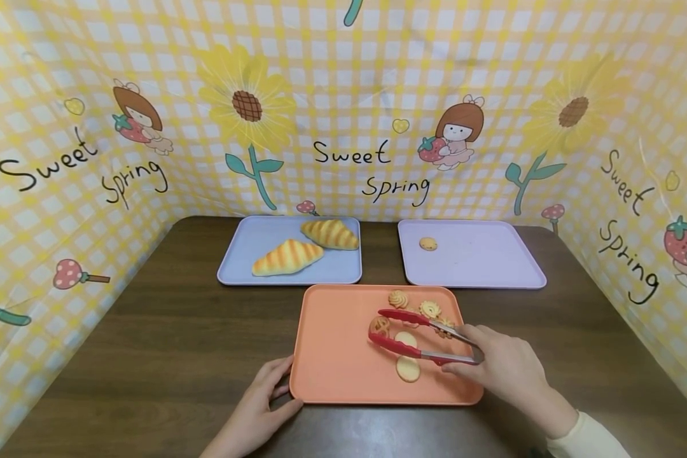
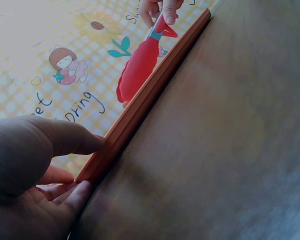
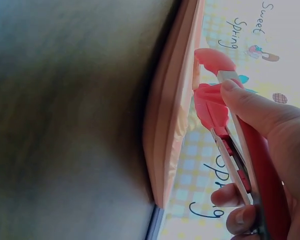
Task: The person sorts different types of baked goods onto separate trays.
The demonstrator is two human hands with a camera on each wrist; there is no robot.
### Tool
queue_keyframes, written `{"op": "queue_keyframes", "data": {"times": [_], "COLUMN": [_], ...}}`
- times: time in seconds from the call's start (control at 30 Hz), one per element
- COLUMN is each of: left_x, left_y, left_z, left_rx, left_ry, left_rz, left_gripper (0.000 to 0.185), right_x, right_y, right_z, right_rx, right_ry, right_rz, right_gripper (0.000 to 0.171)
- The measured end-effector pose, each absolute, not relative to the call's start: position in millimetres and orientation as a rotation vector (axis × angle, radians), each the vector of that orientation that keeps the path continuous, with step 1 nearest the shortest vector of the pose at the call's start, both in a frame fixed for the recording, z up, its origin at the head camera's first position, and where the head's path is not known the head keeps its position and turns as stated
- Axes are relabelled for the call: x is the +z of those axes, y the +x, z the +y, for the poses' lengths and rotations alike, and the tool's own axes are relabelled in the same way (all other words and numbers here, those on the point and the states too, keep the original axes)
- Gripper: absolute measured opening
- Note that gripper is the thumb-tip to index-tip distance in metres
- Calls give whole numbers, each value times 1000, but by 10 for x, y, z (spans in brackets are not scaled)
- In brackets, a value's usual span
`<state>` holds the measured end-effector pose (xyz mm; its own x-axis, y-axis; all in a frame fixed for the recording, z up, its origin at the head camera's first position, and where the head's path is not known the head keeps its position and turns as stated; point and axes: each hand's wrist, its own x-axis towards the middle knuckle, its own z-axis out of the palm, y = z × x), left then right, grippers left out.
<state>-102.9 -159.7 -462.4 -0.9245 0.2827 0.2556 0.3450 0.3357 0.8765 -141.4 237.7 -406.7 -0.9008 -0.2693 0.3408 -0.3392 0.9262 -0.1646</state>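
Observation:
In the head view my right hand (image 1: 500, 359) grips red-tipped tongs (image 1: 397, 345) over the orange tray (image 1: 334, 346). A pretzel-shaped cookie (image 1: 380, 326) sits between the tong tips. Beneath and beside the tongs lie pale oval cookies (image 1: 408, 369) and swirl cookies (image 1: 398, 299). The right wrist view shows the thumb and fingers round the tongs' handles (image 3: 260, 170), their tips spread apart near the tray rim. My left hand (image 1: 260, 401) holds the tray's near left corner, thumb against the rim and fingers along the side, as the left wrist view also shows.
Behind on the left, a blue tray (image 1: 237, 254) bears two croissants (image 1: 289, 257). A lilac tray (image 1: 481, 254) at the back right has one small round cookie (image 1: 428, 243) on it. Checked cloth (image 1: 343, 95) walls enclose the brown table (image 1: 177, 356) at the back and sides.

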Motion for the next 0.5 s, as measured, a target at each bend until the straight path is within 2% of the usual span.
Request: {"op": "queue_keyframes", "data": {"times": [0.5], "left_x": [-4606], "left_y": [-1030], "left_z": [-1604], "left_rx": [-1686], "left_ry": [-574], "left_rz": [-2559], "left_gripper": [65], "right_x": [-3962], "right_y": [-1518], "right_z": [2411], "right_rx": [306], "right_ry": [489], "right_rz": [-2614], "right_gripper": [59]}}
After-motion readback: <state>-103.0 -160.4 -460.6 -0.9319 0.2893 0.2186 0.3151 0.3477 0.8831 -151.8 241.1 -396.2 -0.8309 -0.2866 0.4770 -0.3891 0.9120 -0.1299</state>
